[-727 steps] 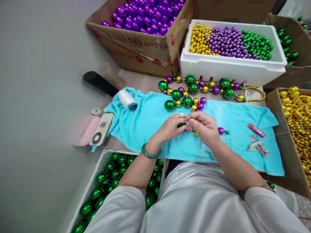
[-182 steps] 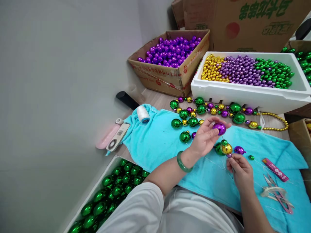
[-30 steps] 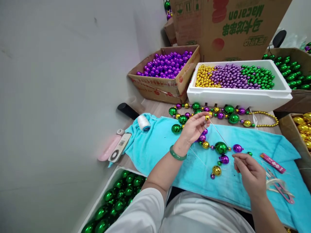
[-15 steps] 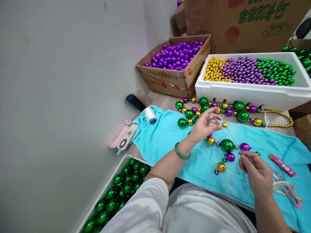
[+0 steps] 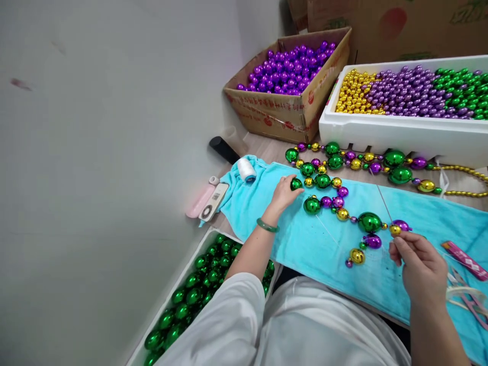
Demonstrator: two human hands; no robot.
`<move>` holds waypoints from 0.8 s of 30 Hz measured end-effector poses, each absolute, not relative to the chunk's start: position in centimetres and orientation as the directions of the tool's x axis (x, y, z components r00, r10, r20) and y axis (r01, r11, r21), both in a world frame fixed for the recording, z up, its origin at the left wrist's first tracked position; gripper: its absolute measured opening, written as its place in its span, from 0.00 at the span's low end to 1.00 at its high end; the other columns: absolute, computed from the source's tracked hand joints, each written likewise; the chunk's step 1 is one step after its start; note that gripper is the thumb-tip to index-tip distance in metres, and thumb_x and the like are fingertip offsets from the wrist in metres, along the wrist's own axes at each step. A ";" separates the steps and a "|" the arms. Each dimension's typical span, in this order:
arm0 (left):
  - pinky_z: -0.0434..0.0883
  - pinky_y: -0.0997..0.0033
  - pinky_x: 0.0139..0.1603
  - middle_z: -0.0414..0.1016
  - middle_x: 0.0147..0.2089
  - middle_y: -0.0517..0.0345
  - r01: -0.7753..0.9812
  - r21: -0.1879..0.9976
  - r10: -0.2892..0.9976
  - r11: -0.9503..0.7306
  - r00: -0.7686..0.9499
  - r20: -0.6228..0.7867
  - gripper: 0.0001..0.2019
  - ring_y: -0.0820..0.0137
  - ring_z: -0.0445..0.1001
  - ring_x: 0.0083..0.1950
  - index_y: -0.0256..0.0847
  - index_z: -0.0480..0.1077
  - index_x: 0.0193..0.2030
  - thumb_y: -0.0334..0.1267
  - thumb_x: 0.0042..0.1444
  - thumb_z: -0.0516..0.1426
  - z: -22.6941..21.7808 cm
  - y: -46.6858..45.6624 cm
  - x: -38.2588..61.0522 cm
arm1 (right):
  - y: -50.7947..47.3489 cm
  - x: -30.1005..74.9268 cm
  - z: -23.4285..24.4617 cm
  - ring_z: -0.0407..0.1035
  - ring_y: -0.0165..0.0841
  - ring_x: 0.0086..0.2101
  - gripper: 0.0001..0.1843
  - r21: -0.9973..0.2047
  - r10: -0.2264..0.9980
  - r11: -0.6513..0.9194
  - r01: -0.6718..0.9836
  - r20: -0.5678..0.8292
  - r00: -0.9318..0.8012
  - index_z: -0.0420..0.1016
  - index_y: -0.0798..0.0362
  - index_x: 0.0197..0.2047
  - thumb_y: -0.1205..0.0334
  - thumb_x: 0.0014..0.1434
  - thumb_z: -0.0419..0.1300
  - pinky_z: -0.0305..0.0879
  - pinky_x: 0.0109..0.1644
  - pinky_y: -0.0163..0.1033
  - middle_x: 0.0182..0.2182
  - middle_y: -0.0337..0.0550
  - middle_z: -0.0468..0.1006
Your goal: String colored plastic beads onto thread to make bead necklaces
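Note:
My left hand (image 5: 282, 195), with a jade-green bangle (image 5: 267, 225) at the wrist, has its thumb and fingers around a shiny green bead (image 5: 296, 184) over the towel. My right hand (image 5: 421, 262) is closed in a pinch at a small gold bead (image 5: 395, 230). A thin thread (image 5: 384, 200) runs up from that bead. Behind it lies a purple bead (image 5: 403, 224). Between my hands, a strand of green, gold and purple beads (image 5: 369, 222) rests on the turquoise towel (image 5: 290, 244), with a thread end trailing from it.
A beaded necklace (image 5: 399, 175) lies behind the towel. Farther back stand a carton of purple beads (image 5: 267, 104) and a white foam box (image 5: 400, 129) of small beads. Left are a thread spool (image 5: 246, 169) and green-bead box (image 5: 208, 239); right, pink scissors (image 5: 473, 305) and a pink packet (image 5: 465, 259).
My left hand has moved left and down from the thread and now grips a green bead. The gold bead has gone from near my left hand to my right fingertips. The view has shifted.

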State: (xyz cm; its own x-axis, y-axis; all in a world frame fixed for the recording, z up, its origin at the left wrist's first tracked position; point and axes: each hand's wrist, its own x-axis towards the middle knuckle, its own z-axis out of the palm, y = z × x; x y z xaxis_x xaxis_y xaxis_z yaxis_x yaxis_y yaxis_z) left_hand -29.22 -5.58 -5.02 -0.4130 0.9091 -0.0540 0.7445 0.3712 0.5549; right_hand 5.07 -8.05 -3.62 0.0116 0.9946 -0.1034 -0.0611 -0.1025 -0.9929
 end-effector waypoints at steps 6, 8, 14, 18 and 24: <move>0.69 0.61 0.53 0.71 0.52 0.50 0.362 0.885 0.840 0.292 -0.540 -0.056 0.27 0.61 0.70 0.54 0.42 0.65 0.55 0.39 0.47 0.63 -4.2 -6.0 -28.7 | -8.3 5.5 -3.5 0.64 0.27 0.22 0.10 -0.993 0.994 -0.108 -0.052 -0.109 0.000 0.75 0.54 0.35 0.58 0.53 0.67 0.57 0.20 0.32 0.21 0.38 0.72; 0.72 0.67 0.40 0.73 0.46 0.53 -0.038 0.975 0.856 0.218 -0.472 -0.209 0.22 0.65 0.74 0.45 0.44 0.65 0.53 0.43 0.51 0.59 -3.2 -6.2 -28.0 | -8.5 5.7 -3.7 0.63 0.27 0.22 0.09 -0.994 0.995 -0.099 -0.047 -0.098 -0.027 0.75 0.54 0.35 0.59 0.53 0.67 0.57 0.21 0.32 0.20 0.37 0.71; 0.67 0.75 0.25 0.77 0.43 0.52 -0.664 0.727 0.943 0.175 -0.100 -0.318 0.18 0.70 0.76 0.32 0.43 0.69 0.51 0.47 0.56 0.51 -0.1 -6.6 -25.2 | -9.2 4.9 -3.7 0.62 0.26 0.20 0.07 -0.997 0.980 -0.078 0.017 -0.080 -0.181 0.76 0.53 0.35 0.59 0.56 0.64 0.58 0.21 0.32 0.19 0.37 0.70; 0.66 0.75 0.23 0.78 0.44 0.49 -0.693 0.699 0.947 0.178 -0.071 -0.312 0.19 0.70 0.75 0.30 0.41 0.69 0.51 0.47 0.56 0.51 0.7 -6.6 -23.6 | -9.5 4.2 -3.3 0.62 0.26 0.20 0.06 -0.997 0.973 -0.060 0.042 -0.068 -0.218 0.76 0.53 0.34 0.59 0.56 0.63 0.57 0.21 0.31 0.18 0.37 0.69; 0.70 0.75 0.26 0.78 0.39 0.54 -0.757 0.637 0.954 0.145 -0.063 -0.293 0.17 0.69 0.77 0.32 0.42 0.69 0.51 0.43 0.56 0.54 1.1 -6.7 -22.3 | -9.8 4.5 -3.2 0.61 0.26 0.20 0.07 -0.998 0.965 -0.043 0.044 -0.053 -0.256 0.76 0.53 0.35 0.59 0.57 0.63 0.58 0.21 0.31 0.18 0.36 0.69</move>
State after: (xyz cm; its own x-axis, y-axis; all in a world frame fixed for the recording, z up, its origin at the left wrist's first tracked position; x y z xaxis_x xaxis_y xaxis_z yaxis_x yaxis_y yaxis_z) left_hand -22.27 -6.71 1.05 -0.0634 0.9541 -0.2928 -0.7572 0.1451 0.6369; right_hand 4.46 -9.77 -3.20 -0.2557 0.9653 -0.0525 0.0438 -0.0427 -0.9981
